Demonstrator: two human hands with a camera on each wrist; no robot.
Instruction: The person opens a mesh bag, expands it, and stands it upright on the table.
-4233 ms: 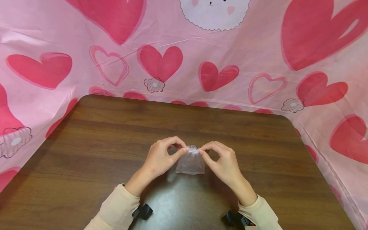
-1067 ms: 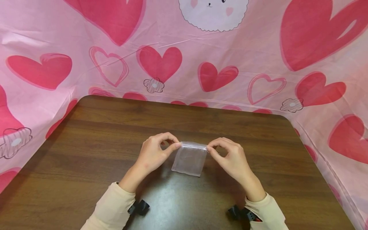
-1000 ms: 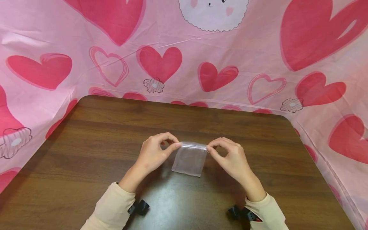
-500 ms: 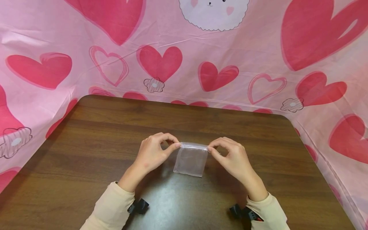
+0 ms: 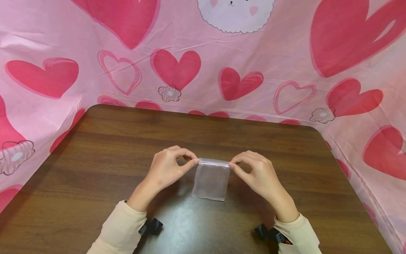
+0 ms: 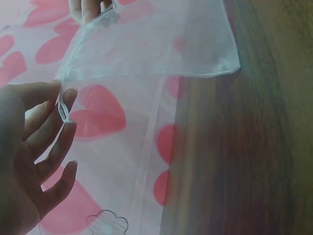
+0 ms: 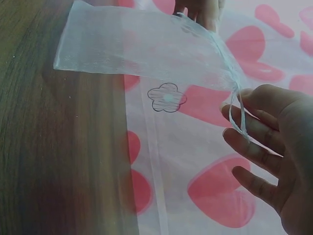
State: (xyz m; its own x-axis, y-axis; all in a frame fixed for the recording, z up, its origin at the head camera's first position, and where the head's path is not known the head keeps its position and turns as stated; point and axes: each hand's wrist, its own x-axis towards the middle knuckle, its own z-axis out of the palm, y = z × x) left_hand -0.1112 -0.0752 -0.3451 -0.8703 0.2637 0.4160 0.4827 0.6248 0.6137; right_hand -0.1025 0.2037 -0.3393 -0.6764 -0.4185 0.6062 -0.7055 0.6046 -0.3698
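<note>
A small sheer white organza drawstring bag [image 5: 210, 181] hangs between my hands above the table, its mouth spread flat and its body smooth. My left hand [image 5: 169, 165] pinches the upper left corner with thumb and index finger. At the upper right corner my right hand [image 5: 257, 173] pinches in the same way. In the left wrist view a drawstring loop [image 6: 63, 110] dangles by the left fingers. Another loop [image 7: 238, 115] hangs by the right fingers in the right wrist view. Nothing shows through the bag's thin cloth.
The brown wooden table [image 5: 133, 134] lies beneath both hands. Pink cloth with red hearts [image 5: 177, 68] rises behind it and along both sides. Black wrist cameras [image 5: 155, 226] sit under the beige sleeves [image 5: 120, 225].
Several seconds ago the bag's neck was gathered; both hands have since moved apart and its mouth is spread wide. Over the last half second the bag's lower edge has come slightly nearer.
</note>
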